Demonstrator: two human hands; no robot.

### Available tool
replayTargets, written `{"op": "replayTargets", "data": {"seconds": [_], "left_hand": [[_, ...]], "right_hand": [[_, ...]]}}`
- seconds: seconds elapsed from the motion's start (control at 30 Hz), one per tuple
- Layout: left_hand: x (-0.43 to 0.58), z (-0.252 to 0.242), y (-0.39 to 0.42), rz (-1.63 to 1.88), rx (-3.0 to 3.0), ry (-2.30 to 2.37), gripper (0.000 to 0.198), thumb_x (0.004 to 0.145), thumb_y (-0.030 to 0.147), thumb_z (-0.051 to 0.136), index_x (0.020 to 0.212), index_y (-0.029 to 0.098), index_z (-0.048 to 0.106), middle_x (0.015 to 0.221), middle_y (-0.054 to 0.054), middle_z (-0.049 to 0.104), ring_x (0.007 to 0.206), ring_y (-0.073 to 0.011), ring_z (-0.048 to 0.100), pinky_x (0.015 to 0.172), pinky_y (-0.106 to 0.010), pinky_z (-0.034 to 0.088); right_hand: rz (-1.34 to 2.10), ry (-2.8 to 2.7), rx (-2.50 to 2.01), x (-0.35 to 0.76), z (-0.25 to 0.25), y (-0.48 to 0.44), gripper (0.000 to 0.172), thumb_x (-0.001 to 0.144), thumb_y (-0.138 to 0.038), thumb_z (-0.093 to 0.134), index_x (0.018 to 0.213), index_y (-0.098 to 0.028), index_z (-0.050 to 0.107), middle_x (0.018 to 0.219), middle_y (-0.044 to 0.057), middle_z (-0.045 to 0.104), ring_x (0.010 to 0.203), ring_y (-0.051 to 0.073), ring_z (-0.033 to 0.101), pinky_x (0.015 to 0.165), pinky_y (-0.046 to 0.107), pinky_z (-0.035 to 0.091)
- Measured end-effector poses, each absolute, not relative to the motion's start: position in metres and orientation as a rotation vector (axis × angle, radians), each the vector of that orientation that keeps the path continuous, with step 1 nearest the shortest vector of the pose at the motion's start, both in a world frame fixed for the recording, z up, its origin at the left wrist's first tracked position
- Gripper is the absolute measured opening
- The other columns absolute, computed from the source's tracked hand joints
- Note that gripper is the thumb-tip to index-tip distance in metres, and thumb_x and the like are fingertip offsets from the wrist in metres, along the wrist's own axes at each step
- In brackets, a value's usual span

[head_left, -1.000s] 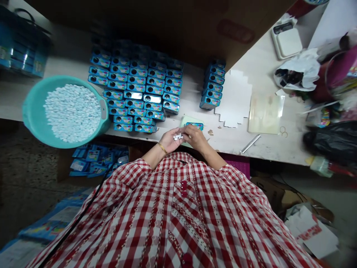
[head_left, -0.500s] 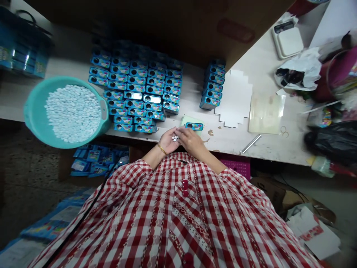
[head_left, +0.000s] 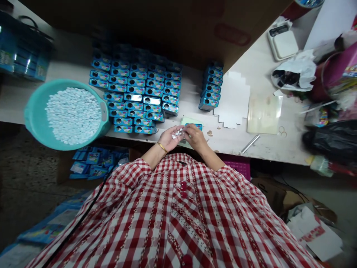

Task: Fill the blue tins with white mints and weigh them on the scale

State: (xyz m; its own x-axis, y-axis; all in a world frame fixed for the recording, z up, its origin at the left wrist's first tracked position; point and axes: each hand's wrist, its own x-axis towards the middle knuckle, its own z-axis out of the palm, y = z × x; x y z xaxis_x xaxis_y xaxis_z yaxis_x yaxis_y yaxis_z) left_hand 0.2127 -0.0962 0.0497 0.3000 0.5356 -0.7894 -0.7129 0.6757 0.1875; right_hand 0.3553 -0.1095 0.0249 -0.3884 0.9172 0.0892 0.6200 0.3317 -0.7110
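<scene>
Head-cam view down at a worktable [head_left: 259, 70]. A person in a red-check shirt [head_left: 178, 216] has both hands at the near edge, centre.

Left hand [head_left: 168, 137], palm up & cupped, holds a small heap of white tablets [head_left: 176, 134]. Right hand [head_left: 196, 135] is just beside it, fingertips pinched at the heap's right side; can't tell how many tablets it grips.

Just beyond the hands, a blue tin [head_left: 195, 125] sits on a pale green pad [head_left: 185, 120], partly hidden by the right hand.

Far left: teal basin [head_left: 33, 111] full of similar tablets. Centre-far: rows of blue tins [head_left: 136, 93], w/ a smaller stack [head_left: 211, 87] to their right.

Step, as I judge it: picking tablets from the palm for the tin. The next move would need a short carry to the tin's opening w/o dropping any, palm kept level.
</scene>
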Motion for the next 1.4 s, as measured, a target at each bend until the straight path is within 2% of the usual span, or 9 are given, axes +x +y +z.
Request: {"op": "replayTargets", "data": {"seconds": [0.1, 0.2, 0.33, 0.47, 0.57, 0.77, 0.97, 1.07, 1.4], "left_hand": [[0.222, 0.052, -0.09, 0.87, -0.165, 1.031, 0.02, 0.082, 0.004, 0.047, 0.091, 0.005, 0.065, 0.073, -0.008, 0.066, 0.07, -0.0123, 0.063, 0.074, -0.024, 0.051], [0.226, 0.054, -0.088, 0.883, -0.079, 1.085, 0.023, 0.074, -0.006, 0.05, 0.088, 0.006, 0.065, 0.077, -0.008, 0.067, 0.078, -0.0123, 0.065, 0.082, -0.025, 0.05], [0.224, 0.052, -0.087, 0.876, -0.037, 1.11, 0.028, 0.071, -0.011, 0.049, 0.086, 0.007, 0.065, 0.081, -0.009, 0.068, 0.088, -0.0137, 0.065, 0.088, -0.026, 0.048], [0.221, 0.047, -0.091, 0.841, -0.014, 1.068, 0.026, 0.073, -0.007, 0.05, 0.083, 0.009, 0.067, 0.076, -0.006, 0.068, 0.076, -0.0112, 0.065, 0.08, -0.024, 0.05], [0.219, 0.043, -0.096, 0.791, 0.034, 0.979, 0.025, 0.074, -0.005, 0.05, 0.082, 0.009, 0.068, 0.078, -0.007, 0.07, 0.074, -0.0117, 0.065, 0.075, -0.022, 0.051], [0.218, 0.042, -0.097, 0.744, 0.052, 0.93, 0.024, 0.076, -0.003, 0.051, 0.086, 0.007, 0.069, 0.08, -0.011, 0.071, 0.081, -0.0152, 0.067, 0.085, -0.028, 0.05], [0.22, 0.051, -0.091, 0.749, 0.036, 1.053, 0.021, 0.077, -0.003, 0.053, 0.088, 0.006, 0.068, 0.078, -0.011, 0.071, 0.075, -0.0131, 0.067, 0.084, -0.027, 0.051], [0.221, 0.054, -0.09, 0.744, 0.034, 1.127, 0.019, 0.076, -0.003, 0.056, 0.088, 0.007, 0.067, 0.077, -0.01, 0.071, 0.075, -0.0129, 0.068, 0.082, -0.027, 0.051], [0.21, 0.054, -0.089, 0.758, 0.018, 1.167, 0.021, 0.079, -0.003, 0.049, 0.088, 0.005, 0.066, 0.075, -0.011, 0.069, 0.077, -0.0137, 0.067, 0.082, -0.027, 0.052]], "right_hand": [[0.825, -2.013, -1.411, 0.365, 0.023, -0.103, 0.018, 0.084, -0.015, 0.05, 0.093, -0.019, 0.064, 0.093, 0.007, 0.06, 0.087, 0.017, 0.059, 0.079, 0.03, 0.05], [0.817, -1.957, -1.461, 0.373, 0.019, -0.1, 0.019, 0.084, -0.015, 0.05, 0.094, -0.02, 0.065, 0.09, 0.006, 0.062, 0.084, 0.016, 0.06, 0.077, 0.03, 0.051], [0.716, -1.979, -1.533, 0.376, 0.019, -0.103, 0.023, 0.087, -0.018, 0.046, 0.099, -0.022, 0.066, 0.096, 0.007, 0.062, 0.092, 0.019, 0.059, 0.083, 0.034, 0.05], [0.712, -2.078, -1.473, 0.367, 0.031, -0.11, 0.025, 0.089, -0.025, 0.048, 0.108, -0.023, 0.064, 0.103, 0.009, 0.06, 0.099, 0.021, 0.056, 0.088, 0.038, 0.048], [0.765, -2.202, -1.44, 0.357, 0.04, -0.112, 0.028, 0.089, -0.021, 0.046, 0.111, -0.019, 0.063, 0.103, 0.011, 0.059, 0.099, 0.022, 0.055, 0.087, 0.037, 0.047], [0.932, -2.149, -1.532, 0.358, 0.04, -0.1, 0.021, 0.082, -0.015, 0.051, 0.1, -0.016, 0.062, 0.091, 0.007, 0.058, 0.08, 0.017, 0.056, 0.072, 0.029, 0.048], [0.96, -1.975, -1.579, 0.37, 0.032, -0.094, 0.016, 0.077, -0.013, 0.053, 0.089, -0.017, 0.063, 0.084, 0.004, 0.059, 0.067, 0.013, 0.054, 0.064, 0.026, 0.046], [0.891, -1.936, -1.605, 0.375, 0.025, -0.093, 0.014, 0.077, -0.014, 0.052, 0.084, -0.018, 0.064, 0.08, 0.003, 0.059, 0.07, 0.015, 0.056, 0.068, 0.027, 0.047], [0.787, -1.839, -1.603, 0.386, 0.026, -0.089, 0.018, 0.087, -0.022, 0.048, 0.089, -0.021, 0.066, 0.09, 0.005, 0.067, 0.085, 0.018, 0.062, 0.08, 0.03, 0.049]]}}
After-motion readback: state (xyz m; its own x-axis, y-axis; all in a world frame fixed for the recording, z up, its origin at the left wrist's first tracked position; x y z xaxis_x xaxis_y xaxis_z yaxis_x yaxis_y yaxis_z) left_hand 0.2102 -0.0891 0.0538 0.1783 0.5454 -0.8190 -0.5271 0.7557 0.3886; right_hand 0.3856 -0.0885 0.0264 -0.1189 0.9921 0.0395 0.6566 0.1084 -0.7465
